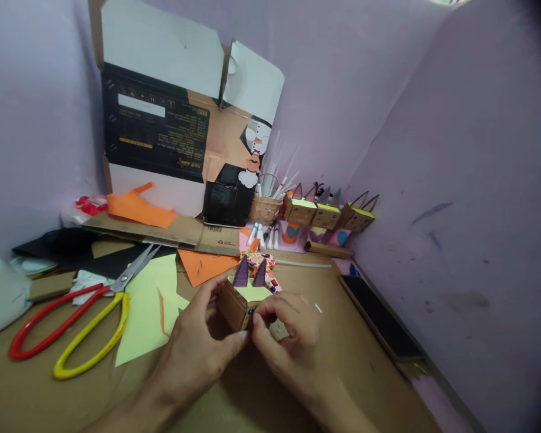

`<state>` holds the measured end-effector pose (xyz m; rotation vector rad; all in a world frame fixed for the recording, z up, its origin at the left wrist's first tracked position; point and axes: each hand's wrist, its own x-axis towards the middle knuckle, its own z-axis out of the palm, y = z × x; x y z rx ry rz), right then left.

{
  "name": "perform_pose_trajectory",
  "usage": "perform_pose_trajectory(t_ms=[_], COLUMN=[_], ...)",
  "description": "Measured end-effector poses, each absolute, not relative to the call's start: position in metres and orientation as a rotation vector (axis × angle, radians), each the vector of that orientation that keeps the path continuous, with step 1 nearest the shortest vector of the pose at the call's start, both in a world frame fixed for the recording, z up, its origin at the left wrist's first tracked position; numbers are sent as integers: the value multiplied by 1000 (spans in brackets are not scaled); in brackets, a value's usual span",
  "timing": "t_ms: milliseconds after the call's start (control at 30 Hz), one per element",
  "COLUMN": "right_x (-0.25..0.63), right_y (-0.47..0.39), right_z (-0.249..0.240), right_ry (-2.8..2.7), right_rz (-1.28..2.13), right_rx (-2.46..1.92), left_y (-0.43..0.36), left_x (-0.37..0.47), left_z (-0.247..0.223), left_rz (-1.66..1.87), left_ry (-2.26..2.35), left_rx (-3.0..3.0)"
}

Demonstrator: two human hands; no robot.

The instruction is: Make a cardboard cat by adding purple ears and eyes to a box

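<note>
In the head view, a small cardboard cat head (232,308) has purple pointed ears and a pale yellow top. My left hand (198,337) grips it by its left side, thumb at the lower front edge and fingers behind. At the front face, the thumb and forefinger of my right hand (293,331) come together in a pinch against the cardboard. Whatever lies between those fingertips is hidden. Part of a dark blue eye mark shows beside them. Behind the head lies a colourful patterned wrapper (270,278).
Large scissors (121,282) with red and yellow handles lie partly open at left on yellow paper (139,337). Orange paper (202,267), a basket of markers (265,207) and several finished cat heads (302,211) stand farther back. A dark phone-like slab (379,316) lies at right.
</note>
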<state>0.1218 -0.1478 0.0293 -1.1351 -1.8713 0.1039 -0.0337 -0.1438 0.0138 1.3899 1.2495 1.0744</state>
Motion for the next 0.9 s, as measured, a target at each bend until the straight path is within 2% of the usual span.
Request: perform_pose_trajectory(t_ms=[533,700,900], right_x=[133,136,137], right_y=[-149,-148,-141], right_z=[17,16,25], right_ry=[-1522,-1525,-1347], right_rz=[628,601,383], right_rx=[-1155,-1184,-1255], left_y=[-137,-137,-137], left_x=[-38,-37,-38], left_z=[15,15,12], left_rz=[1138,1140,1164], left_ry=[1205,1172,1017], left_rx=[1195,1170,1110])
